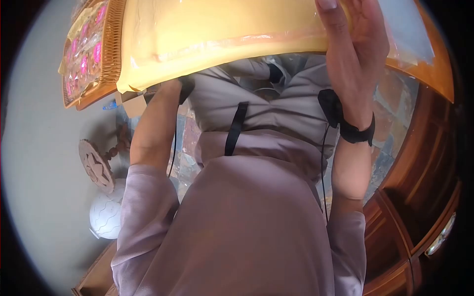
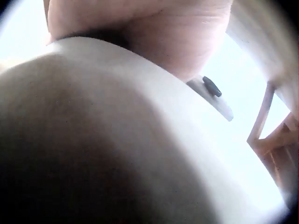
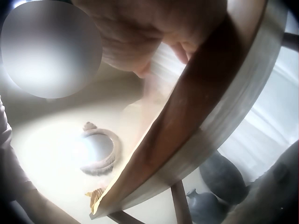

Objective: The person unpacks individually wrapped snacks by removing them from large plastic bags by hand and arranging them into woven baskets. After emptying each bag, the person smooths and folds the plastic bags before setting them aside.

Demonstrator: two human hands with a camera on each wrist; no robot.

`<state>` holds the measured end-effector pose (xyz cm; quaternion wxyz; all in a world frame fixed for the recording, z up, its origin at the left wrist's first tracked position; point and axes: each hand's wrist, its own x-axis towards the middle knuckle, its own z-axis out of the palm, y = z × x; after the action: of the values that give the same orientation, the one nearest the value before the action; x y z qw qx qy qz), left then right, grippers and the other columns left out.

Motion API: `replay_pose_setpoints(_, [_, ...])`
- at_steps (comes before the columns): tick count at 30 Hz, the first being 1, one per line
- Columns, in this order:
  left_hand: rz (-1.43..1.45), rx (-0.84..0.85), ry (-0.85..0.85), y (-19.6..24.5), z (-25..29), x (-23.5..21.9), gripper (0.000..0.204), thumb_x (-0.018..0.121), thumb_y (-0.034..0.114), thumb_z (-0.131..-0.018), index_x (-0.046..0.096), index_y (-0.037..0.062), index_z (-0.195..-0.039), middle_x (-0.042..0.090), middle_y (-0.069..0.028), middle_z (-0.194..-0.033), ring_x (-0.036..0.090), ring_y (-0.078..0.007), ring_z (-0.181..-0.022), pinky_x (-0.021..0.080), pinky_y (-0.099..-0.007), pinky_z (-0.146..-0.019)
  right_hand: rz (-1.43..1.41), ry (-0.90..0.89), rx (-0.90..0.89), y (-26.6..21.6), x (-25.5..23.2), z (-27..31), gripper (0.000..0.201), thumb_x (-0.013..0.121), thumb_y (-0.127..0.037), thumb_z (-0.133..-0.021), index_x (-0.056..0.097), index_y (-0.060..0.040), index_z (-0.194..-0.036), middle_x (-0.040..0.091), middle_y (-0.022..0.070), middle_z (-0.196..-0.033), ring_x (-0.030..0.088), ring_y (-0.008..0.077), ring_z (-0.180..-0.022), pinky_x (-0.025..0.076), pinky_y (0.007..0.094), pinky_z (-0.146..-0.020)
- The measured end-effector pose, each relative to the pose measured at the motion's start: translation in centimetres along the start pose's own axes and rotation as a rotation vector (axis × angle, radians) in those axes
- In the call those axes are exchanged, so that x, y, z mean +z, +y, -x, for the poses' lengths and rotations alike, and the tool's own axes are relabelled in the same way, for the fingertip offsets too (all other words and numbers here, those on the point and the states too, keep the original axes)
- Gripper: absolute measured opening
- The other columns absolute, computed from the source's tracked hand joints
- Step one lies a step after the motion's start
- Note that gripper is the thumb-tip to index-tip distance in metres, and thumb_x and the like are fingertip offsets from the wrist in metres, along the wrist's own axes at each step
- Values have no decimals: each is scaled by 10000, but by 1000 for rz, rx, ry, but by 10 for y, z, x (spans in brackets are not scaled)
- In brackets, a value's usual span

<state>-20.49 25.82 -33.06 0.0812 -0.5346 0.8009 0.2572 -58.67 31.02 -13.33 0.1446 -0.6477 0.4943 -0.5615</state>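
My right hand [image 1: 358, 49] is raised over the right part of a table in the head view, thumb straight and palm partly showing. The frame's top edge cuts off its other fingers. Below it lies a yellow table cover [image 1: 222, 37] with clear plastic on it, and a whitish translucent sheet [image 1: 407, 32] is beside it. In the right wrist view the fingers overlap something pale and see-through. My left hand is hidden under the table's front edge in the head view. Only the heel of the left hand [image 2: 187, 42] shows in the left wrist view, against a pale rounded surface.
A wicker basket [image 1: 112, 44] with pink-marked clear packets stands at the table's left end. Wooden furniture [image 1: 395, 217] curves along the right. On the left are a carved brown disc [image 1: 95, 165] and a white rounded vessel [image 1: 106, 214]. A cardboard box [image 1: 134, 103] sits beneath the table.
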Motion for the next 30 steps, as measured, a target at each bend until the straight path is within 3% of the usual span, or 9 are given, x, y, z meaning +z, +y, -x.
replay_pose_setpoints(6, [-80, -20, 70, -47, 41, 10, 632, 529, 430, -1027, 424, 26, -1501, 448, -224, -1540, 412, -362, -1423, 411, -473, -1129, -117, 59, -36, 6, 12, 1, 481, 664, -209, -1030, 500, 50, -1401, 614, 178, -1237, 561, 238, -1205, 441, 358, -1050])
replay_pose_setpoints(9, [-118, -11, 113, -43, 76, 25, 609, 535, 408, -1028, 437, 26, -1492, 462, -217, -1530, 428, -359, -1409, 415, -470, -1125, -150, 62, -69, 8, 13, 1, 474, 658, -196, -1033, 494, 50, -1404, 610, 173, -1241, 559, 233, -1203, 442, 355, -1048])
replay_pose_setpoints(11, [-131, -6, 142, -58, 64, 32, 594, 539, 393, -1029, 446, 26, -1486, 471, -212, -1524, 438, -356, -1399, 417, -469, -1122, -140, 41, -50, -11, 12, -4, 472, 654, -188, -1035, 488, 51, -1407, 607, 168, -1243, 558, 229, -1202, 441, 351, -1046])
replay_pose_setpoints(13, [-142, -6, 174, -73, 47, 43, 579, 543, 379, -1029, 456, 27, -1480, 480, -207, -1518, 449, -354, -1390, 419, -467, -1120, -234, 21, 264, -46, 10, -11, 478, 641, -195, -1043, 478, 52, -1417, 602, 161, -1247, 562, 222, -1192, 444, 338, -1032])
replay_pose_setpoints(14, [-143, -9, 181, -86, 57, 49, 571, 545, 371, -1030, 460, 27, -1477, 485, -205, -1515, 454, -353, -1385, 420, -466, -1119, -228, 8, 278, -34, 11, -10, 478, 641, -195, -1043, 478, 52, -1417, 602, 161, -1247, 562, 222, -1192, 444, 338, -1032])
replay_pose_setpoints(16, [-158, -10, 206, -128, 68, 48, 556, 549, 357, -1030, 469, 27, -1471, 494, -200, -1509, 464, -350, -1376, 423, -465, -1116, -315, -34, -50, -4, 11, -6, 475, 632, -191, -1046, 476, 53, -1423, 608, 151, -1241, 568, 218, -1180, 452, 324, -1012])
replay_pose_setpoints(24, [-264, -31, 353, -226, 111, 48, 498, 565, 298, -1033, 506, 28, -1447, 531, -180, -1484, 506, -341, -1338, 432, -459, -1106, -326, -32, -23, 22, 14, 3, 462, 628, -183, -1046, 486, 53, -1417, 615, 147, -1237, 572, 212, -1177, 454, 315, -1007])
replay_pose_setpoints(27, [-309, -33, 418, -239, 119, 51, 477, 571, 277, -1034, 519, 28, -1438, 545, -173, -1474, 522, -338, -1324, 435, -457, -1102, -327, -23, -24, 21, 11, 4, 456, 626, -180, -1046, 490, 53, -1414, 619, 145, -1235, 574, 210, -1175, 455, 310, -1004])
replay_pose_setpoints(30, [-374, -26, 500, -153, 128, 76, 456, 577, 255, -1035, 533, 28, -1429, 559, -165, -1465, 537, -334, -1310, 439, -454, -1098, -332, 7, -41, 19, 11, -4, 450, 624, -177, -1047, 494, 53, -1411, 622, 144, -1233, 576, 207, -1174, 456, 306, -1002])
